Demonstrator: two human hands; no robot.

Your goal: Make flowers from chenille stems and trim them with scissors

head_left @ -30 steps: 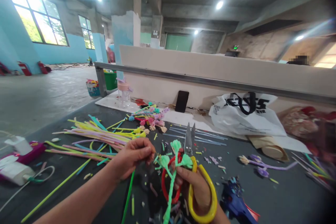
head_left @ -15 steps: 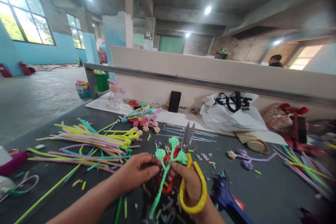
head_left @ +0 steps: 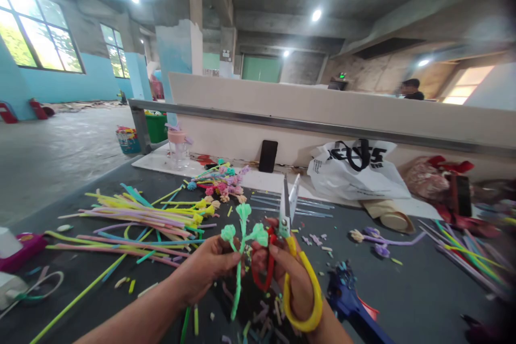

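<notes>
My left hand [head_left: 210, 264] pinches the stem of a mint-green pipe-cleaner flower [head_left: 238, 279], which stands upright with three puffed heads at its top. In my right hand [head_left: 296, 278] is a pair of scissors [head_left: 284, 226] with one yellow and one red handle, blades pointing up and slightly apart. The right-hand flower head is close to the fingers of my right hand; whether they touch, I cannot tell. Small cut bits of pipe cleaner [head_left: 264, 314] lie on the dark table [head_left: 387, 290] below my hands.
Loose pipe cleaners [head_left: 137, 215] lie in a pile at left, with finished flowers [head_left: 226, 185] behind. A blue glue gun [head_left: 350, 301] and a purple flower [head_left: 381, 242] are at right. A phone [head_left: 268, 156], a cup [head_left: 178, 150] and a white bag [head_left: 358, 172] stand along the back.
My left hand has drawn the green flower to the left, away from my right hand, and now grips its stem. The scissors have turned slightly and shifted right.
</notes>
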